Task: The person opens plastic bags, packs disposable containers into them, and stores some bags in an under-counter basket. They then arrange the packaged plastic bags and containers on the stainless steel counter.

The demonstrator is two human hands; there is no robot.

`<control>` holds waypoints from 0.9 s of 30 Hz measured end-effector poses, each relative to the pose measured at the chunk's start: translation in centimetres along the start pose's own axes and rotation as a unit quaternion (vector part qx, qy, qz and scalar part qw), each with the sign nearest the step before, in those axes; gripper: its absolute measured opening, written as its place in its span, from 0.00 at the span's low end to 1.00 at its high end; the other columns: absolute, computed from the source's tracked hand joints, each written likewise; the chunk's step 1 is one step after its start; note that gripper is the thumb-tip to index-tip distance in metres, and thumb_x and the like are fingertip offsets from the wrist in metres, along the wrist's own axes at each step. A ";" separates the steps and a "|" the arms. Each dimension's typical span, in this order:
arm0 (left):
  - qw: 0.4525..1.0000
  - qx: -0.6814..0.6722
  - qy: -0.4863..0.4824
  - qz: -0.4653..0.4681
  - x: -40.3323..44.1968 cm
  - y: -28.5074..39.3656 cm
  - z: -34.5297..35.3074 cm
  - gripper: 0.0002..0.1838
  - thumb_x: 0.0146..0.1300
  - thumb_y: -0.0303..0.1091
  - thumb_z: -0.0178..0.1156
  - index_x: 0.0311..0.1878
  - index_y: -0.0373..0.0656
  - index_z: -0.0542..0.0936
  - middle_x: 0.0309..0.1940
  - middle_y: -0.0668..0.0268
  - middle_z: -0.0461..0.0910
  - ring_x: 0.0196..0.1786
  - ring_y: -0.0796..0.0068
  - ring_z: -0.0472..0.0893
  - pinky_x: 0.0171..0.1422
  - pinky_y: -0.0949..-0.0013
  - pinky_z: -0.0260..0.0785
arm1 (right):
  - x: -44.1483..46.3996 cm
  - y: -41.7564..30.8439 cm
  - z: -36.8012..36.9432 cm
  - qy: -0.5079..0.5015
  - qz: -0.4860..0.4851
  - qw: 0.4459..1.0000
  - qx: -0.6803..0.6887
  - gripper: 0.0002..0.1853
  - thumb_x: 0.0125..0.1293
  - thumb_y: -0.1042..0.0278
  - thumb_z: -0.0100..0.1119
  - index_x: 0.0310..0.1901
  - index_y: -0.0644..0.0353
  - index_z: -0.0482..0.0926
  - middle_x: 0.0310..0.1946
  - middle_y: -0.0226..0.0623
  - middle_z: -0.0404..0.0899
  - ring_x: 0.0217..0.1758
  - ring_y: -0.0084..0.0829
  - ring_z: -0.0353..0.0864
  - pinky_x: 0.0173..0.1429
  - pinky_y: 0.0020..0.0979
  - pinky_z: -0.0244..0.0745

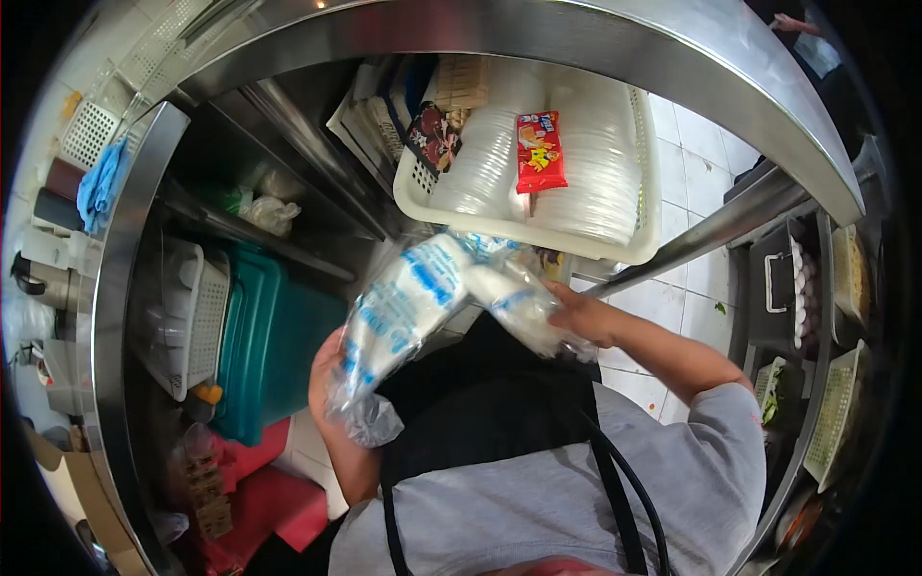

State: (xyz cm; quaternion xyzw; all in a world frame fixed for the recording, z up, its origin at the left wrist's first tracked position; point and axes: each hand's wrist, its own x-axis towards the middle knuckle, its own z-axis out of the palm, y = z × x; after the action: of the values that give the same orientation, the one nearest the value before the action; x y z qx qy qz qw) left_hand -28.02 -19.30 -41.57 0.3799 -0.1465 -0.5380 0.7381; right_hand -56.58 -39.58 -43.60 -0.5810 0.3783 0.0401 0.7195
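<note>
A clear plastic sleeve with blue print [408, 288] and white contents is held in front of my apron. It bends near its top, and its shorter part slants down to the right; I cannot tell whether this is one sleeve or two. My left hand [328, 365] grips the lower left end, fingers partly hidden behind the plastic. At the right end, my right hand [580, 315] is closed on the crinkled film. Just beyond the sleeve sits a cream basket [538, 237] with stacked clear plastic lids or containers [591, 163] and a red packet [542, 152] on them.
A steel counter edge [480, 31] arches overhead. On the left are a teal bin [252, 336], a white basket [199, 331] and a blue cloth [102, 184]. Eggs [801, 293] and shelf baskets [834, 413] stand on the right. Another person's hand [789, 23] shows at upper right.
</note>
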 end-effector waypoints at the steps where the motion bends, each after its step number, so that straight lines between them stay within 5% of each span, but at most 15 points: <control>1: 0.999 -0.006 0.022 0.021 -0.8 0.4 -0.1 0.22 0.47 0.29 0.55 0.45 0.26 0.66 0.38 0.49 0.73 0.37 0.61 0.77 0.45 0.63 0.70 | 1.1 0.4 0.3 0.024 -0.003 0.995 0.095 0.34 0.52 0.80 0.41 0.61 0.58 0.43 0.52 0.45 0.60 0.50 0.33 0.66 0.48 0.31 0.66; 3: 0.998 0.005 0.035 0.046 -2.0 1.3 -0.6 0.22 0.47 0.29 0.55 0.45 0.25 0.66 0.38 0.48 0.73 0.37 0.60 0.77 0.45 0.62 0.70 | 3.8 0.9 1.3 0.072 -0.003 0.957 0.282 0.33 0.52 0.81 0.41 0.61 0.60 0.42 0.50 0.46 0.61 0.49 0.33 0.66 0.47 0.32 0.67; 8: 0.992 0.015 0.050 0.113 -3.6 1.7 -1.9 0.25 0.48 0.32 0.58 0.46 0.26 0.64 0.39 0.49 0.72 0.38 0.61 0.76 0.45 0.63 0.70 | 15.8 3.3 1.9 0.232 -0.124 0.942 0.210 0.32 0.52 0.60 0.51 0.56 0.66 0.53 0.49 0.50 0.62 0.49 0.40 0.66 0.53 0.39 0.60; 9: 0.992 0.033 0.051 0.109 -3.7 1.9 -2.3 0.26 0.48 0.34 0.59 0.47 0.26 0.64 0.40 0.50 0.72 0.39 0.63 0.76 0.45 0.64 0.70 | 16.4 2.4 1.8 0.254 -0.094 0.962 0.027 0.32 0.52 0.56 0.51 0.55 0.67 0.55 0.49 0.52 0.62 0.50 0.42 0.65 0.54 0.39 0.59; 11: 0.991 0.038 0.053 0.114 -3.8 2.4 -2.0 0.28 0.48 0.35 0.59 0.48 0.26 0.63 0.40 0.50 0.72 0.39 0.63 0.76 0.45 0.64 0.69 | 15.9 -0.3 2.0 0.267 -0.033 0.903 -0.336 0.34 0.50 0.50 0.51 0.53 0.68 0.59 0.49 0.54 0.62 0.51 0.46 0.64 0.57 0.40 0.55; 14: 0.981 0.047 0.066 0.174 -4.0 2.6 -2.2 0.31 0.47 0.38 0.59 0.50 0.27 0.62 0.41 0.53 0.72 0.40 0.66 0.76 0.46 0.68 0.69 | 12.5 -2.3 1.5 0.300 -0.119 0.818 -0.476 0.33 0.50 0.46 0.51 0.50 0.67 0.63 0.47 0.53 0.65 0.50 0.46 0.65 0.55 0.37 0.59; 17: 0.971 0.055 0.113 0.201 -3.5 2.5 -4.2 0.28 0.49 0.39 0.58 0.49 0.29 0.64 0.41 0.56 0.73 0.40 0.68 0.75 0.45 0.68 0.69 | 6.2 -5.6 5.3 0.252 -0.055 0.788 -0.559 0.31 0.49 0.47 0.52 0.48 0.66 0.65 0.41 0.50 0.69 0.45 0.43 0.69 0.49 0.36 0.64; 19: 0.970 0.022 0.116 0.211 -3.0 2.4 -5.1 0.27 0.49 0.39 0.58 0.48 0.30 0.65 0.40 0.56 0.73 0.39 0.68 0.76 0.45 0.68 0.69 | 5.4 -3.3 7.1 0.142 -0.311 0.784 -0.518 0.25 0.49 0.52 0.54 0.43 0.64 0.69 0.37 0.46 0.71 0.42 0.42 0.71 0.45 0.37 0.66; 20: 0.971 0.005 0.112 0.211 -2.7 2.0 -5.9 0.26 0.49 0.38 0.58 0.48 0.30 0.66 0.40 0.56 0.73 0.39 0.68 0.76 0.44 0.68 0.70 | 5.4 -1.7 8.5 0.077 -0.361 0.821 -0.436 0.20 0.47 0.54 0.55 0.38 0.60 0.71 0.33 0.45 0.71 0.38 0.42 0.71 0.42 0.37 0.66; 21: 0.953 0.028 0.206 0.220 -2.4 1.5 -7.1 0.25 0.50 0.38 0.57 0.47 0.31 0.67 0.39 0.56 0.73 0.38 0.68 0.76 0.43 0.66 0.70 | 5.8 -0.8 9.2 -0.047 -0.337 0.872 -0.352 0.16 0.49 0.59 0.54 0.38 0.58 0.70 0.34 0.43 0.70 0.38 0.41 0.71 0.42 0.37 0.67; 24: 0.960 0.002 0.188 0.207 -2.1 1.7 -6.1 0.27 0.48 0.40 0.59 0.47 0.31 0.67 0.40 0.56 0.73 0.39 0.68 0.76 0.44 0.66 0.70 | 8.3 2.1 9.0 0.064 -0.332 0.807 -0.485 0.18 0.50 0.61 0.53 0.42 0.59 0.69 0.36 0.43 0.70 0.40 0.41 0.71 0.43 0.36 0.67; 27: 0.968 0.045 0.134 0.208 -2.3 1.8 -5.7 0.32 0.45 0.43 0.62 0.48 0.30 0.66 0.41 0.57 0.73 0.41 0.67 0.75 0.46 0.67 0.69 | 9.0 3.1 8.2 0.111 -0.341 0.815 -0.456 0.23 0.50 0.63 0.53 0.48 0.59 0.65 0.34 0.45 0.70 0.39 0.43 0.70 0.42 0.37 0.67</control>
State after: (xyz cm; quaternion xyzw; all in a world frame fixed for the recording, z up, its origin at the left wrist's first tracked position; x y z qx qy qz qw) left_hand -24.10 -14.67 -43.70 0.4420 -0.1461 -0.3099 0.8290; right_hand -47.67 -34.91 -51.12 -0.9348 0.1718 -0.1043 0.2929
